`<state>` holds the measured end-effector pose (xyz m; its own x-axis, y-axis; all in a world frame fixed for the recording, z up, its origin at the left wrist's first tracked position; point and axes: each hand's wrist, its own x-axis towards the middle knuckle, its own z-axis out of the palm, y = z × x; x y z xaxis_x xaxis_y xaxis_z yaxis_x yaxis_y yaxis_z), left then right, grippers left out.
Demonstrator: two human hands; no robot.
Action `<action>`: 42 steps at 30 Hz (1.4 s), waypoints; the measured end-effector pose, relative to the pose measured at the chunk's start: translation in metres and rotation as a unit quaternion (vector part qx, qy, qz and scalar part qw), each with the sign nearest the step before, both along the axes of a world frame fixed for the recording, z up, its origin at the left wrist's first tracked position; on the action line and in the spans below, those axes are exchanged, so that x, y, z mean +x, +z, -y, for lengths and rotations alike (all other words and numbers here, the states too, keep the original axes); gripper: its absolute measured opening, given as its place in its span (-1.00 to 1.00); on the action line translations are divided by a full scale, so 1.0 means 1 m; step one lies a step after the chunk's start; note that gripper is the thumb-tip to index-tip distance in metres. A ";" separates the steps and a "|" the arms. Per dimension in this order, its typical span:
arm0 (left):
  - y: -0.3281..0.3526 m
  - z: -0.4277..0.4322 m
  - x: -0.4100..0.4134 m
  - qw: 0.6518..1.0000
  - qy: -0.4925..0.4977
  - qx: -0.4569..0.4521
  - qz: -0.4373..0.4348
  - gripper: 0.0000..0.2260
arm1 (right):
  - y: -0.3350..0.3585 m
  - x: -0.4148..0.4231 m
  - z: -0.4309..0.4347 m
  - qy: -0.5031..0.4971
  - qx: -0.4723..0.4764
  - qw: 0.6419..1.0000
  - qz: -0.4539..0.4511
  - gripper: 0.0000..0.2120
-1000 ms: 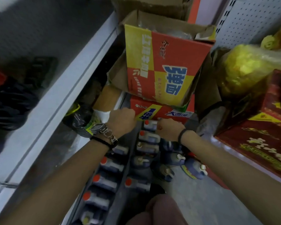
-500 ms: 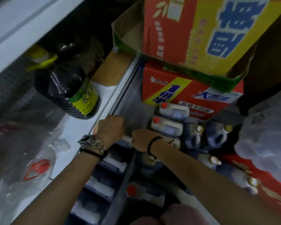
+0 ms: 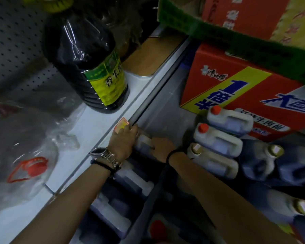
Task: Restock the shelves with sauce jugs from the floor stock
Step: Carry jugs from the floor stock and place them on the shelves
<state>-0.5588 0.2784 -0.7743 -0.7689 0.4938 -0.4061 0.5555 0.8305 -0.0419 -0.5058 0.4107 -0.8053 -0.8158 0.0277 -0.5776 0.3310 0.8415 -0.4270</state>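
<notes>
Two hands show, the left hand (image 3: 123,143) and the right hand (image 3: 163,148), gripping one pale jug (image 3: 144,140) between them. Right of it lie two red-capped jugs (image 3: 231,122), one pale gold-capped jug (image 3: 213,162) and at least two dark gold-capped jugs (image 3: 253,161); a third red cap (image 3: 158,228) shows at the bottom edge. Below the shelf (image 3: 99,124) one row of jugs (image 3: 132,180) holds at least three, the rest too dark to count. The shelf carries one dark bottle (image 3: 88,67), one clear bag (image 3: 25,148) with one red lid (image 3: 34,167), one brown board (image 3: 148,59) and one price tag (image 3: 122,125). Two cartons (image 3: 218,92) are stacked. The left wrist wears one watch (image 3: 99,151), the right one black band (image 3: 173,154).
</notes>
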 end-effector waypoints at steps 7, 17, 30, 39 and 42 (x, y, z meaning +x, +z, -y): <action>-0.031 0.013 -0.002 0.965 0.088 0.214 0.123 -0.12 | 0.009 -0.010 -0.005 -0.012 -0.056 0.998 0.025 -0.59; -0.036 0.012 0.001 0.922 0.124 0.351 0.106 -0.02 | 0.031 -0.004 -0.013 -0.116 -0.081 0.987 -0.078 -0.70; 0.006 0.020 -0.021 0.827 0.111 0.450 0.319 -0.30 | 0.114 -0.008 -0.045 -0.068 -0.043 0.972 -0.219 -0.69; 0.034 0.016 -0.013 0.780 0.111 0.491 0.373 -0.29 | 0.153 -0.007 -0.047 -0.030 0.005 0.951 -0.306 -0.75; 0.045 0.007 -0.009 0.762 0.101 0.528 0.362 -0.33 | 0.167 -0.006 -0.051 -0.023 0.058 0.935 -0.348 -0.71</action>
